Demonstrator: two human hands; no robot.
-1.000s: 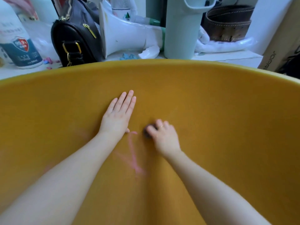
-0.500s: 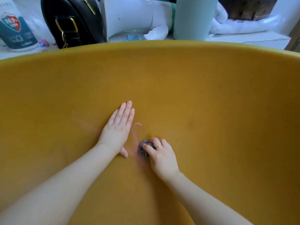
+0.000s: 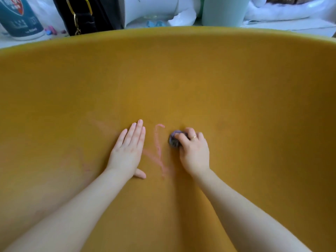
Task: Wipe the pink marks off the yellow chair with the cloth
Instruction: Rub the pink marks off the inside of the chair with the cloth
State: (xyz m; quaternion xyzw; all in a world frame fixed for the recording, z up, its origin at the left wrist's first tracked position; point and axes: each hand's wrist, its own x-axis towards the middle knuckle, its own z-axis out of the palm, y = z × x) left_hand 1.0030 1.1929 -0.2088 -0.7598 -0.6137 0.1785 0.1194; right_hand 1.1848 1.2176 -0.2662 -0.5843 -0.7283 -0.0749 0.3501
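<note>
Chair surface (image 3: 236, 91) fills most of the frame: mustard-yellow, smooth, matte, curving up like a shallow bowl to a rounded rim along the upper edge.

Left hand (image 3: 127, 151), centre-left: palm flat on the yellow, four fingers (image 3: 135, 132) straight and pressed together, thumb tucked out to the lower right. Holds nothing.

Right hand (image 3: 194, 151), just right of centre: fingers curled down over a small wadded cloth (image 3: 173, 140), dark purple-grey, crumpled, poking out at the fingertips and pressed on the chair. Thin ring on one finger.

Pink marks (image 3: 158, 146) lie between the two hands: chalky, grainy strokes, one near-vertical line hooked at its top, a second slanting in from the left to meet it low down. Cloth sits just right of the vertical stroke, apart from it. Fainter pink smears (image 3: 85, 162) left of the left hand, lower left of centre.

Upper edge, beyond the rim: black bag with gold clasp (image 3: 81, 13), blue-labelled white container (image 3: 20, 17) upper left, pale green cylinder (image 3: 223, 11), white crumpled material (image 3: 276, 11) upper right.
</note>
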